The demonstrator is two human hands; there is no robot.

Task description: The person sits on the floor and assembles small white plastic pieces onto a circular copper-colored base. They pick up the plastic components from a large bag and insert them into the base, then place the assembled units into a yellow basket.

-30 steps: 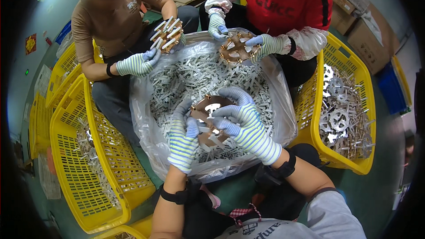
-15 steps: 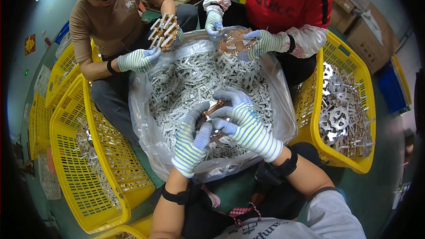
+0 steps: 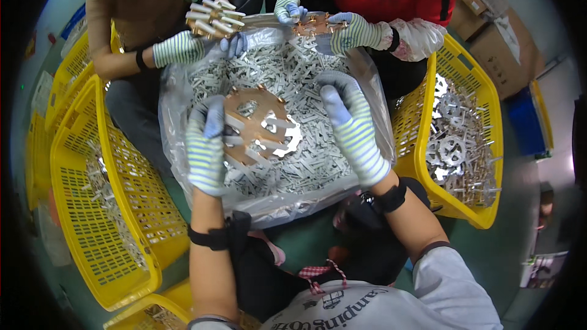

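My left hand (image 3: 206, 146), in a striped knit glove, is closed on the left edge of a copper-coloured disc (image 3: 266, 101). The disc has cut-out openings and small clips round its rim, and several pale strips stick out from it. Apart from the disc, to its right, hovers my right hand (image 3: 353, 131), gloved alike, its fingers loosely bent and nothing visible in them. Beneath both hands lies a heap of short white strips (image 3: 318, 162) in a container lined with a clear plastic bag (image 3: 278, 203).
Across the heap, one person's gloved hand (image 3: 178, 50) is by a disc with strips (image 3: 214, 19); another's gloved hand (image 3: 354, 33) holds a similar disc (image 3: 315, 24). Yellow baskets (image 3: 104, 220) stand left; a yellow basket (image 3: 419, 140) of silvery toothed discs (image 3: 451, 151) stands right.
My hands have moved apart, the left leftward with the disc, the right off it. The disc now faces up in fuller view. The person at far left has tilted their disc.
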